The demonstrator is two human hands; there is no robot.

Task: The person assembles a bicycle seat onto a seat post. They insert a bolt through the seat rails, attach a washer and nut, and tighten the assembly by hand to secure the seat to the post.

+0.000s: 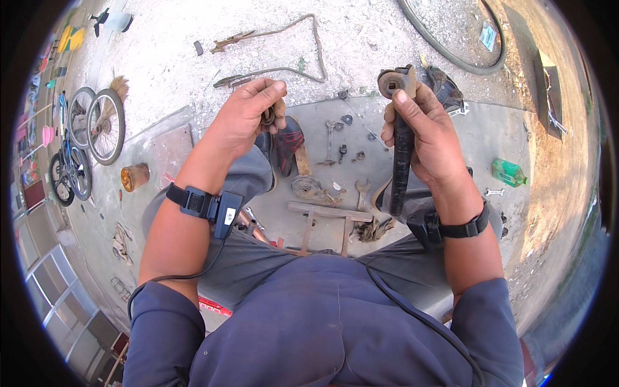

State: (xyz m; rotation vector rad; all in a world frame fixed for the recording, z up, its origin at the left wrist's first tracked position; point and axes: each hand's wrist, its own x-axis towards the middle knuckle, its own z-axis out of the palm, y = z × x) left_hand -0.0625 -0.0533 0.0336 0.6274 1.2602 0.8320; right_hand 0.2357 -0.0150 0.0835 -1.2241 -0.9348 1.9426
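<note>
My left hand (258,107), above a dark shoe, has its fingers closed on a small rusty round metal part (268,116), partly hidden by the fingers. On the right, my right hand (425,121) grips a black-wrapped bar (402,164) topped by a toothed round metal head (392,84) with a square hole. The two hands are well apart. Between them on the concrete lie an open-end wrench (330,140), a second wrench (361,193), small metal fittings (343,151) and a dirty round metal part (306,186) with an arm.
A wooden frame (316,209) and a dark rag (375,229) lie between my legs. A green plastic bottle (508,172) is to the right, a tin of orange-brown contents (135,177) to the left. Farther out are a bent metal rod (316,46), a tyre (437,46) and bicycles (77,145).
</note>
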